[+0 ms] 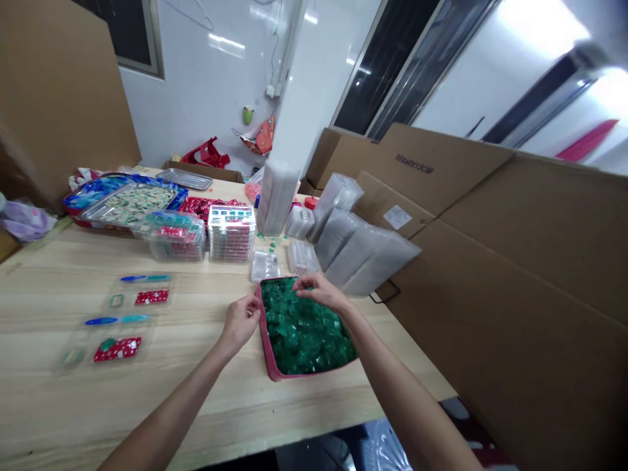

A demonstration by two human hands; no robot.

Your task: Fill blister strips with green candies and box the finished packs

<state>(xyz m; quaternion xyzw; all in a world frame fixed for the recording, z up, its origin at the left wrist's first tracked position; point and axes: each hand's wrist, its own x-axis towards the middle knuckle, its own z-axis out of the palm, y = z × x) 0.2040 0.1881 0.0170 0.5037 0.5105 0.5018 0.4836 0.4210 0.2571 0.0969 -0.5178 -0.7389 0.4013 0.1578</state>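
Note:
A pink-rimmed bin (271,356) full of shiny green pieces (309,337) stands on the table in front of me. My left hand (242,322) is beside the bin's left rim, its fingers curled together; whatever they may hold is hidden. Over the far part of the green pieces is my right hand (316,289), with thumb and fingertips pinched; I cannot make out what is between them. Left of the bin lie two clear plastic trays, each bearing a blue pen-like tool (118,320) and a red dotted packet (118,349). A green lump (108,344) rests by the nearer packet.
Filled clear cases (231,234) stand stacked behind, beside a tray of small pale pieces (137,204). Stacks of clear plastic trays (338,242) stand beyond the bin. A large cardboard box (490,261) walls off the right side. The table edge (294,446) is near me.

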